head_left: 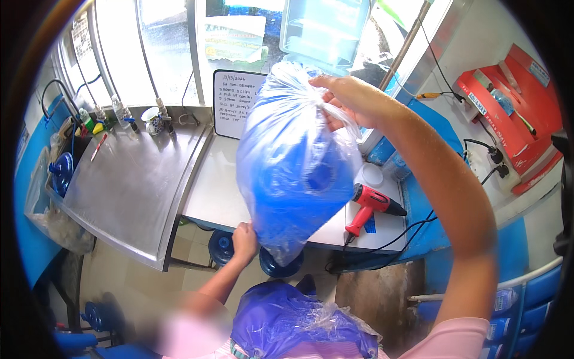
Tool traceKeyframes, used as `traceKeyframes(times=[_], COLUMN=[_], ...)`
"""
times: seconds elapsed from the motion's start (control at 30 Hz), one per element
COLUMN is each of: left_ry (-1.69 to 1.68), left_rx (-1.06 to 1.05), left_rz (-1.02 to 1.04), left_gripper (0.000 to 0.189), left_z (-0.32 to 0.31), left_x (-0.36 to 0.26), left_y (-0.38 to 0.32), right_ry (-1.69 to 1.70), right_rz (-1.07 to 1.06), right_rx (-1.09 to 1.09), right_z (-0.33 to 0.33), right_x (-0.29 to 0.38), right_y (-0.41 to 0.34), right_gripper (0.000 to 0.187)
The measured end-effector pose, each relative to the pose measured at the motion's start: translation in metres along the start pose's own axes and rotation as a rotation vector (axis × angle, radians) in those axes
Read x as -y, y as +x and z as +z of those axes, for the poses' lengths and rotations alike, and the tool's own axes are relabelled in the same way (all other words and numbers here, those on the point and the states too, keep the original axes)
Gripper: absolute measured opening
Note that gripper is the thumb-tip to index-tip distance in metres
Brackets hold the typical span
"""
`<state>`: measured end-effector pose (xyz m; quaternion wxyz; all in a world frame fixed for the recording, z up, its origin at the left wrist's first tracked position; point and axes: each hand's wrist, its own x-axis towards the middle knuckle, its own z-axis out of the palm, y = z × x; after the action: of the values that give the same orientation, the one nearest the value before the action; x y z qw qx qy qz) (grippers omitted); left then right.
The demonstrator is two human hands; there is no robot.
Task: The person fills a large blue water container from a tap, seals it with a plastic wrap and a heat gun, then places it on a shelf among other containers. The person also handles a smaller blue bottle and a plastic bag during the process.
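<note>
A large clear plastic bag (287,157) with blue contents hangs in front of me, above the front of the white counter. My right hand (343,101) is raised at its top, fingers closed around the gathered, wrinkled plastic. Low on the bag's left side, my left hand (244,242) is a fist against the plastic edge; its fingertips are partly hidden. Through the film a round darker blue shape (319,177) shows, but the contents cannot be made out exactly. A red heat gun (370,206) lies on the counter to the right of the bag.
A whiteboard with handwriting (228,103) leans behind the bag. To the left is a stainless steel counter (130,179) with taps and a mug (152,120). Blue water jugs (222,247) stand beneath the counter. Cords (403,242) trail at right below a red wall box (511,112). Purple-blue plastic (287,314) covers my front.
</note>
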<state>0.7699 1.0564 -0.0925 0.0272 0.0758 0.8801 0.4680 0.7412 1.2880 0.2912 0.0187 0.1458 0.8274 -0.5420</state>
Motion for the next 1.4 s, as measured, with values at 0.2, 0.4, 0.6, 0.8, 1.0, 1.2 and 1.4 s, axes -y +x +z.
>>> traceKeyframes(times=[0.2,0.4,0.6,0.8,1.0,1.2,1.4], left_ry=[-0.045,0.582,0.106,0.556,0.462,0.496,0.701], left_rx=[0.188,0.889,-0.037,0.631,0.992,0.954,1.014], left_rz=[0.178,0.549,1.215,1.431,1.447,1.471,1.447], left_gripper=[0.04,0.033,0.06,0.085,0.078,0.053,0.065], left_z=[0.04,-0.021,-0.171,-0.148,-0.137,-0.151,-0.155], left_x=[-0.043,-0.119,-0.261,-0.356,-0.357,-0.341,-0.334], left_y=[-0.038,-0.009,0.044,0.077,0.061,0.014,-0.045], right_ry=[-0.508,-0.796,-0.833,-0.877,-0.874,-0.82,-0.805], right_rz=[0.057,-0.023,-0.101,-0.195,-0.102,-0.173,-0.121], right_rx=[0.031,-0.086,-0.081,-0.011,0.101,0.13,0.143], right_z=[-0.002,-0.009,0.0,0.021,0.041,0.058,0.078], right_x=[-0.01,-0.026,-0.033,-0.038,-0.032,-0.043,-0.061], right_y=[0.004,-0.006,-0.041,-0.086,-0.131,-0.179,-0.235], right_gripper=[0.058,0.042,0.04,0.042,0.037,0.027,0.027])
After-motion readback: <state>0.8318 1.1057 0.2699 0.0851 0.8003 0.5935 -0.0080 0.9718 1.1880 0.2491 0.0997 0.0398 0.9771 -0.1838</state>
